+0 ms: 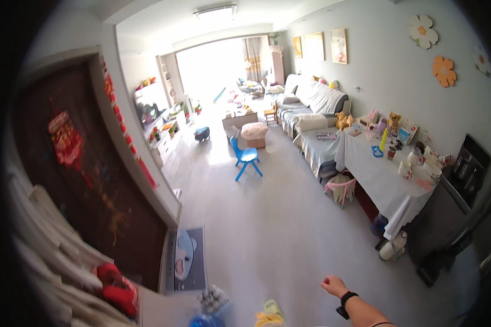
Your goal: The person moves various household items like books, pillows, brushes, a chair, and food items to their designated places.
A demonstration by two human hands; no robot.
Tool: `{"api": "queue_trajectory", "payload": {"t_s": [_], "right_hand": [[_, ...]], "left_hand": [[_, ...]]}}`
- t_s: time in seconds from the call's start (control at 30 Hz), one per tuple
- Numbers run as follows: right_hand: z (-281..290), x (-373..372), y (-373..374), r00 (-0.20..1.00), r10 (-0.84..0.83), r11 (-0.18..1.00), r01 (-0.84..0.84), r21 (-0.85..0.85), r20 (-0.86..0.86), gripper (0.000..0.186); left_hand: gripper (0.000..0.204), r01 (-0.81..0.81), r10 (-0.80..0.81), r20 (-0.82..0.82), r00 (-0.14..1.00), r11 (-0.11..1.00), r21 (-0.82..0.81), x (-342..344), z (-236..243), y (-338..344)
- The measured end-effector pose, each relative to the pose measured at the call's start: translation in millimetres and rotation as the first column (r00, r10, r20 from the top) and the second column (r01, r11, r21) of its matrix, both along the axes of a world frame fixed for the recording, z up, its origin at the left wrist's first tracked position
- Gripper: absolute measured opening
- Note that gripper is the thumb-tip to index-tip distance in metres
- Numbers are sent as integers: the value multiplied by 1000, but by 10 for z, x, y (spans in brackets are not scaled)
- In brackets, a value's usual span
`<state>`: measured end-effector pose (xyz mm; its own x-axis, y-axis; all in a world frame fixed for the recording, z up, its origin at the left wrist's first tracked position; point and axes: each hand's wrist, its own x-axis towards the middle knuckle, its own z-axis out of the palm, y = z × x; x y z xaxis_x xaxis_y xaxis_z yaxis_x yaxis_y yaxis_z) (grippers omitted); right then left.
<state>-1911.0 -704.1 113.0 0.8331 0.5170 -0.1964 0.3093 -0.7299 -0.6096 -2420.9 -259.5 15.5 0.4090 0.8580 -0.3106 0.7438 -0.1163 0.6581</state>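
My right hand [334, 285] hangs over the floor at the lower right, its fingers curled into a loose fist with nothing showing in them. A black watch [347, 304] is strapped round that wrist. The hand touches nothing. Below and to its left, my foot in a light green slipper [274, 309] steps out under a yellow trouser leg [267, 318]. My left hand is out of the picture. Farther ahead on the floor stands a small blue chair [247, 156].
Along the right wall runs a table with a white cloth [365, 163], cluttered with cups and toys, then a sofa [305, 111]. A white jug [393, 246] and a pink-framed stool [341, 188] stand beside it. At left are a dark door [87, 147], a grey mat [193, 259] and a bottle tray [214, 300].
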Motion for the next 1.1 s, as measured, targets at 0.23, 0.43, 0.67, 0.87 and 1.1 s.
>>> {"api": "queue_trajectory", "payload": {"t_s": [0.23,0.43,0.67,0.87,1.1], "right_hand": [[-562,942,-537,858,-505,853,480,-205,-89,30],[-963,2075,-420,559,-756,594,805,3,-339,25],[-676,4572,1766,877,-465,882,449,-143,-117,29],[382,6484,4829,998,-26,986,15,168,64,30],[913,7537,7370,990,105,971,-122,204,91,24]], "left_hand": [[33,379,-348,-214,913,917,124,4296,1572,829],[36,598,-565,-197,802,767,233,6872,2157,1311],[40,530,-513,-264,816,848,-8,7229,1563,2596],[30,127,-145,-147,978,984,-128,6137,362,3916],[32,-174,171,-36,985,955,-239,7024,407,5927]]}}
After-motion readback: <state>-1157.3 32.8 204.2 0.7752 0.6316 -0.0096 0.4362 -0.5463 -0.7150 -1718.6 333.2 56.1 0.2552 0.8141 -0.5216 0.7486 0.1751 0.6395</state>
